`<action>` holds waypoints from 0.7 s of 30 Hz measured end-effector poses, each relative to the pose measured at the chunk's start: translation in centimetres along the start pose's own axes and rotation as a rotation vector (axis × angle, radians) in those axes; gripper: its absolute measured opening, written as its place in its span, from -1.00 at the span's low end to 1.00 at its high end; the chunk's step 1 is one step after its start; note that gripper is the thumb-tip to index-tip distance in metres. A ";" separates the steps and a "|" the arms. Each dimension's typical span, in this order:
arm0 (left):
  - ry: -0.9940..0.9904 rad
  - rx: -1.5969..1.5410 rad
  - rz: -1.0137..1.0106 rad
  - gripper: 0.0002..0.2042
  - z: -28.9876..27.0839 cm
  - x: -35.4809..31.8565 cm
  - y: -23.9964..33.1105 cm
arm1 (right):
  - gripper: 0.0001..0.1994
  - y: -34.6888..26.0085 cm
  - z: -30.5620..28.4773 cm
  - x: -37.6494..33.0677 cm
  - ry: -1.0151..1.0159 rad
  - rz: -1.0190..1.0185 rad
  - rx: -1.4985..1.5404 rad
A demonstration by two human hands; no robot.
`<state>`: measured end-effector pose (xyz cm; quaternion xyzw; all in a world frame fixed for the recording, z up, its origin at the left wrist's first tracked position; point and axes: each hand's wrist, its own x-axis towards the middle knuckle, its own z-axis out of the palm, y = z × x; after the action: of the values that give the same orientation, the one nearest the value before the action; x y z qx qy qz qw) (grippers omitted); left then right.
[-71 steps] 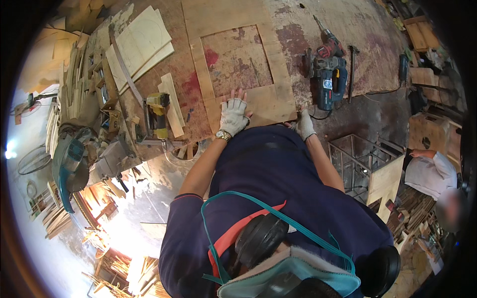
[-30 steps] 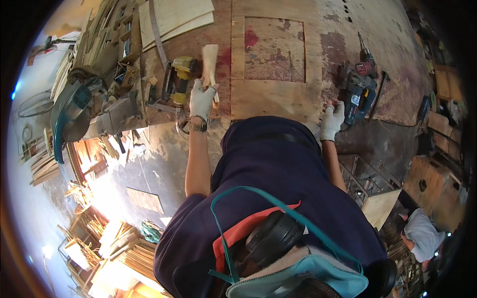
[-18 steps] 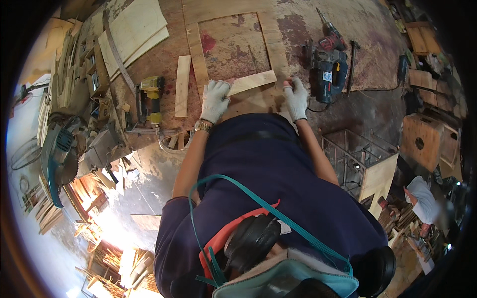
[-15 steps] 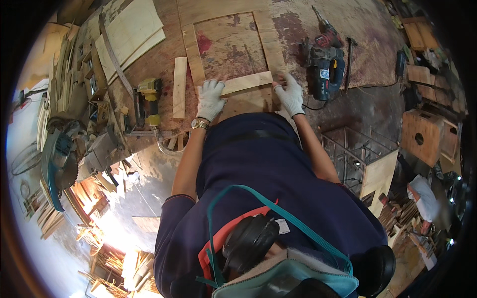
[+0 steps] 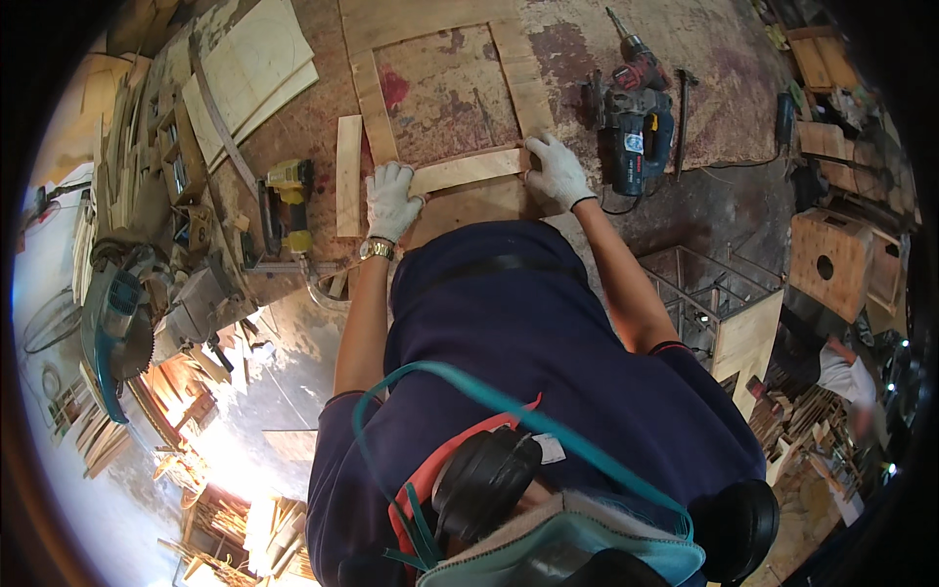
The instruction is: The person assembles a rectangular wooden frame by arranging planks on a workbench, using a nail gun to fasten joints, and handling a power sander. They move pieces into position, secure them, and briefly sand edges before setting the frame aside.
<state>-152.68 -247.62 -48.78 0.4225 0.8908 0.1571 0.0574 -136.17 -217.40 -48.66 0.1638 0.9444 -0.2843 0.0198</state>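
Observation:
A pale wooden strip (image 5: 468, 171) lies crosswise at the near end of a rectangular frame of flat wooden pieces on the worn workbench. My left hand (image 5: 393, 201), in a white glove, closes around the strip's left end, beside the frame's left side piece (image 5: 376, 108). At the other end my gloved right hand (image 5: 559, 173) grips the strip with the thumb on the near side, its fingers by the foot of the right side piece (image 5: 515, 78). A broad wooden piece (image 5: 421, 24) forms the frame's far end. Both palms are hidden.
Left of the frame lie a loose strip (image 5: 348, 176), a yellow nail gun (image 5: 290, 186) and thin plywood sheets (image 5: 259, 78). A corded power tool (image 5: 636, 142), a drill (image 5: 638, 64) and a hammer (image 5: 684, 117) lie to the right. A circular saw (image 5: 122, 323) stands far left.
My left hand has shifted left, showing more of the strip's left end. The strip has slid slightly left, and my right hand has moved a little forward with its fingers over the strip's end.

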 end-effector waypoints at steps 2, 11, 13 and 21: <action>-0.004 0.004 0.009 -0.51 0.2 0.3 -0.2 | -0.45 0.5 -0.2 0.9 -0.058 0.014 -0.038; -0.058 0.012 -0.009 -0.50 0.3 0.8 -0.8 | -0.46 1.4 -0.6 2.4 -0.120 -0.046 0.007; -0.110 0.034 -0.050 -0.47 -0.1 1.0 -0.6 | -0.44 1.2 -0.7 2.4 -0.108 -0.041 -0.010; 0.085 0.015 0.105 -0.30 2.5 1.4 4.9 | -0.39 0.6 -0.9 2.3 -0.103 -0.044 0.011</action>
<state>-149.40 -243.08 -49.56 0.4622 0.8701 0.1710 0.0080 -138.07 -215.77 -48.53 0.1279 0.9440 -0.2980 0.0614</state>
